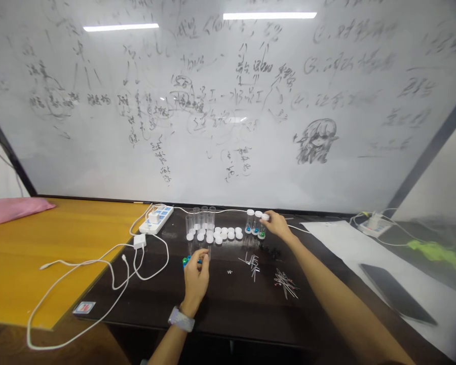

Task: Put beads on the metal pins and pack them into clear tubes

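The right hand [277, 226] is at the far edge of the dark tabletop [228, 314], its fingers [269, 218] closed in a pinch on a white cap [265, 217] just above the third of three clear tubes [255, 225] standing together. The other two tubes carry white caps, and blue beads show at the bottom of each; the third holds green beads. The left hand [195, 280], wearing a wristwatch [181, 319], hangs curled over a small cluster of blue and green beads [187, 261]. Its fingers hide whatever lies beneath, so I cannot tell whether they are open or gripping something. Behind it stand at least four empty clear tubes [203, 218], with a fifth possibly masked by the hand. About fifteen loose white caps [216, 234] lie in two uneven rows, too tightly bunched for an exact count. Nearer the person lie two small heaps of thin metal pins [286, 283], and a dark clump of tiny pieces [269, 249] sits below the right hand, too small to identify. A white power strip [159, 219] sits at far left.
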Available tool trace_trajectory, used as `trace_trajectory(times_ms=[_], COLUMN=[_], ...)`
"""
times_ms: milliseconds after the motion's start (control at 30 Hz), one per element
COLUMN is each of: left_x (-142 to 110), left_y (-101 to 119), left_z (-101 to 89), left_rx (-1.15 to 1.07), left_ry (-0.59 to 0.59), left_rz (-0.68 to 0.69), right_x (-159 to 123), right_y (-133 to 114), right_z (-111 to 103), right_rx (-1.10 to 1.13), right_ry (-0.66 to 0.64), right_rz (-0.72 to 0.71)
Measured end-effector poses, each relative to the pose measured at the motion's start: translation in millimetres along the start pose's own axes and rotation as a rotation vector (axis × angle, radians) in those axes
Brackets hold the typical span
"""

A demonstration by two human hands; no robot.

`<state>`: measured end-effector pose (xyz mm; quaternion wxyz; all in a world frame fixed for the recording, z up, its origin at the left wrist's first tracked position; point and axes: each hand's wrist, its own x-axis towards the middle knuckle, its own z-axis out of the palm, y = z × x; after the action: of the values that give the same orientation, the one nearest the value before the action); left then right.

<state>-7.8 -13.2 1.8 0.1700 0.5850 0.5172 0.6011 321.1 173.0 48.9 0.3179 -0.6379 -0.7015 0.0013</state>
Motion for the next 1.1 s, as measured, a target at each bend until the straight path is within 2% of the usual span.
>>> trace_trajectory(times_ms=[100,200,300,433,500,700,867,1000,1100], left_x=[12,29,43,48,48,47,48,49,48], left_y=[-10,-20,-26,-29,-31,-41,-43,-29,-12], left_z=[-10.7,-31.9,-59.4,-89.2,-96.5,-95.0,-88.3,-87.9,-86.2], left_rx=[-0.046,-0.006,0.196,0.400,0.469,0.588,0.561,0.416,0.167], left_ry=[0.049,0.013,-0.125,-0.381,-0.444,-0.528,-0.539,-0.538,-0.560], left_rz=[-0.076,-0.064,0.031,0.255,0.271,0.252,0.273,0.228,0.062], right_x=[-2,-12,-32,-72,-90,-118,-121,-121,-123], right_y=[-1,-7,-18,-34,-38,-30,-19,-15,-13], right_z=[-3,-9,-14,-9,-1,24,23,16,5], right_rx=[-0.023,-0.025,0.063,0.227,0.283,0.366,0.367,0.386,0.437], right_ry=[0.052,0.190,0.271,0.266,0.256,0.263,0.286,0.295,0.162], right_rz=[-0.045,-0.151,-0.243,-0.303,-0.280,-0.173,-0.137,-0.061,-0.037])
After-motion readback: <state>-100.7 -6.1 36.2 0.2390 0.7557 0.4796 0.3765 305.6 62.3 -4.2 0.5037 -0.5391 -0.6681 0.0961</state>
